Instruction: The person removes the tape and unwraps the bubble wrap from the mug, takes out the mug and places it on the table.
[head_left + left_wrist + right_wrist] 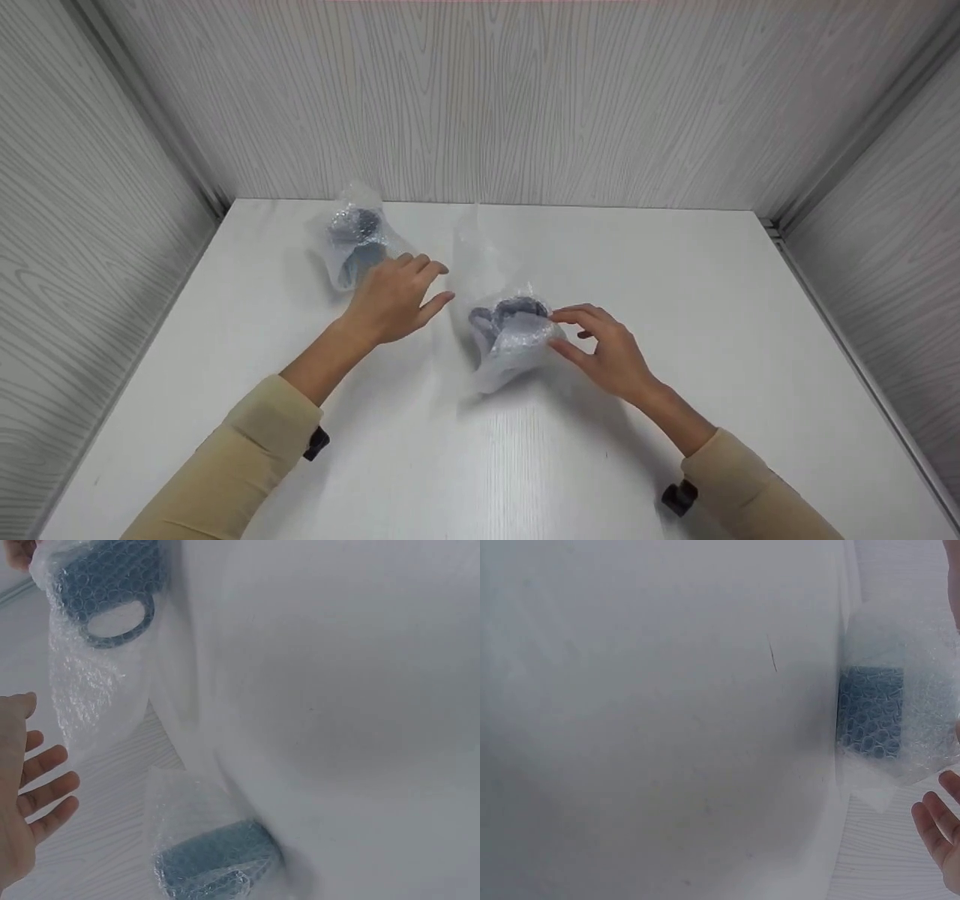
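Two blue-grey mugs, each wrapped in clear bubble wrap, lie on a white table (675,300). The far mug (354,238) lies at the back left; in the left wrist view the far mug (214,859) is at the bottom. The near mug (510,330) lies at the centre, and its handle shows on the near mug (105,585) in the left wrist view. My left hand (431,285) hovers between the two mugs with fingers spread (45,791) and holds nothing. My right hand (562,331) is at the near mug's right side, thumb and index fingertips at its wrap (870,716), not clenched.
Grey wood-grain walls (480,97) close the table in at the back and on both sides. A loose flap of clear wrap (472,255) stands up behind the near mug. Bare tabletop lies to the right and at the front.
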Demonstrator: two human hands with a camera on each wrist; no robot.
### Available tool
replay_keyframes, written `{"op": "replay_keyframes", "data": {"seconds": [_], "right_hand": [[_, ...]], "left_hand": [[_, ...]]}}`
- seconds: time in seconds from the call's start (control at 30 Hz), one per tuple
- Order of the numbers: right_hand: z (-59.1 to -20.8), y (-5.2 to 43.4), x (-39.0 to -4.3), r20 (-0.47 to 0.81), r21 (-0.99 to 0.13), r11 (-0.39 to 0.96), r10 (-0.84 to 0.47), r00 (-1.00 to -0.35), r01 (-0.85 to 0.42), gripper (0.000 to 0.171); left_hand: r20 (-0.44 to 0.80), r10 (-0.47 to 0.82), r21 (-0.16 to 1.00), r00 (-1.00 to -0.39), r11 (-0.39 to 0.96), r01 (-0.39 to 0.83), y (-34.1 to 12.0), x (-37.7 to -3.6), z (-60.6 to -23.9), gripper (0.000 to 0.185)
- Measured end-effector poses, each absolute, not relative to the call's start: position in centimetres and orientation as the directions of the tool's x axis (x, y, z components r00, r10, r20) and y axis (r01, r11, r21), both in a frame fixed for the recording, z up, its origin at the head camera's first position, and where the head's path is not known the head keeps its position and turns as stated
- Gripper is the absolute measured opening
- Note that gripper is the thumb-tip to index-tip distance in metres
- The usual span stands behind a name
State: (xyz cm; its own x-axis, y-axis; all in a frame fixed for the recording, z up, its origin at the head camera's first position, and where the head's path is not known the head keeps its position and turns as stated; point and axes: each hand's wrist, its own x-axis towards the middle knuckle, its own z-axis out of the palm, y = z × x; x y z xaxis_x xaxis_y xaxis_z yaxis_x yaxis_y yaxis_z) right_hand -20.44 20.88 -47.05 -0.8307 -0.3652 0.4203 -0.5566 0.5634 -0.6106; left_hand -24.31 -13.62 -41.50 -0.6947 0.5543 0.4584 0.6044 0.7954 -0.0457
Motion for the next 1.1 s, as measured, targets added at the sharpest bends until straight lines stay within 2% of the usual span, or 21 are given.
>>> {"op": "replay_keyframes", "data": {"seconds": [0.47, 1.1], "right_hand": [[-47.1, 20.8, -20.5, 0.404, -0.618, 0.573, -0.355, -0.843, -0.538, 0.034], [-47.3, 20.8, -20.6, 0.416, -0.623, 0.557, -0.359, -0.835, -0.549, 0.035]], "left_hand": [[0.427, 0.682, -0.045, -0.594, 0.672, 0.739, -11.2, -23.5, -43.8, 0.030], [0.446, 0.709, -0.018, -0.546, 0.617, 0.787, -9.5, -23.1, -46.3, 0.030]]}}
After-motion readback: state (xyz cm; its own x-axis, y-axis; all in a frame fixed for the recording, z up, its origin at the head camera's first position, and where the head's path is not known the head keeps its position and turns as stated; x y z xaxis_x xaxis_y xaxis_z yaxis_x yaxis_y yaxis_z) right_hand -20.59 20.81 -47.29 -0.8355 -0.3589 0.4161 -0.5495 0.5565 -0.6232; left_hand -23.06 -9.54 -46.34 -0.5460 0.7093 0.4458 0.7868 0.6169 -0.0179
